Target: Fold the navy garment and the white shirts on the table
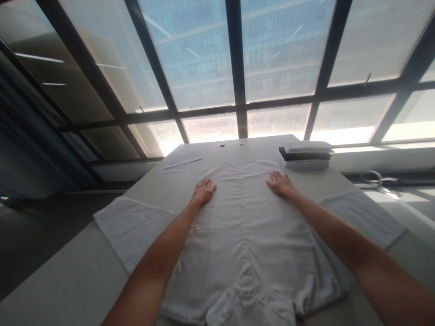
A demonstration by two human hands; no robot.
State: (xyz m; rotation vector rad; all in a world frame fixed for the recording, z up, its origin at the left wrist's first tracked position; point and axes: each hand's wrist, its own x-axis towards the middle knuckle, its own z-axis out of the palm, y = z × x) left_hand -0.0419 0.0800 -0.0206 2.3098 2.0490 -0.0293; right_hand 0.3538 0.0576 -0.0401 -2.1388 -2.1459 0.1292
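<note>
A white button-up shirt lies spread front side up on the table, its collar nearest me and its hem at the far end. The buttoned placket runs down the middle, with small wrinkles along it. One sleeve spreads out to the left, the other to the right. My left hand rests flat on the far left part of the shirt, fingers extended. Opposite it, my right hand lies flat near the far right edge, fingers slightly spread. Neither hand grips anything.
The white table reaches toward large windows. White sheets lie at its far left. A neat stack of white and black folded items stands at the far right. A dark curtain hangs left.
</note>
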